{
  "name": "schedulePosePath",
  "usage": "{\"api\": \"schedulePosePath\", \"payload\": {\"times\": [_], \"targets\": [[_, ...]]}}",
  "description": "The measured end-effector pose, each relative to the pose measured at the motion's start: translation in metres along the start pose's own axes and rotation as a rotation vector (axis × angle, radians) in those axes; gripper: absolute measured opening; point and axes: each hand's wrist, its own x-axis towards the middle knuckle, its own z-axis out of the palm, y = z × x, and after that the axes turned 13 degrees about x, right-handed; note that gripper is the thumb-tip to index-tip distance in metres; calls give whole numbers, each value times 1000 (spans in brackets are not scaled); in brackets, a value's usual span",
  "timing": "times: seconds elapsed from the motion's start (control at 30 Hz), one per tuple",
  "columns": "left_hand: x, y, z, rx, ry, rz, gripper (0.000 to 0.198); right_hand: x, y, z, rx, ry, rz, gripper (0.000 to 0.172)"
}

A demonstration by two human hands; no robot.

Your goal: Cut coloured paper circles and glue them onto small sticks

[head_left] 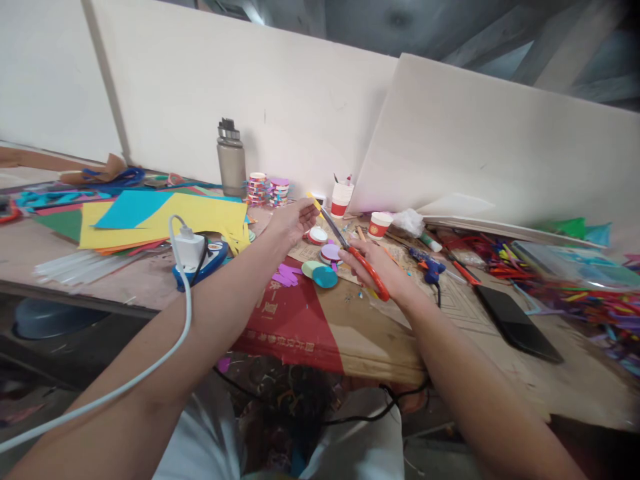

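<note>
My right hand [375, 267] is closed around the orange handles of a pair of scissors [367, 270], whose blades point up and left. At the blade tips is a small yellow paper strip [315, 201], pinched in the fingers of my left hand [299, 219]. Below the hands lie round discs: a teal disc [325, 277], a pale green one beside it and a purple-topped one [331, 253]. Purple paper strips [287, 275] lie loose to their left. Yellow cut strips [237, 239] rest behind my left forearm.
Coloured paper sheets [200, 210] and a blue power strip [220, 257] with a white charger lie left. A bottle [231, 160] and paper cups [380, 225] stand at the back. A glue gun [429, 265] and a phone [517, 323] lie right; a white cable crosses my left arm.
</note>
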Motion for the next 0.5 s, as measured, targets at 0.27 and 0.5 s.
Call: {"api": "schedulePosePath", "payload": {"times": [0.27, 0.5], "targets": [[-1, 0, 2, 9, 32, 0, 15, -1, -6, -3, 49, -42, 59, 43], [1, -2, 3, 12, 32, 8, 15, -2, -8, -2, 103, -63, 101, 40]]}}
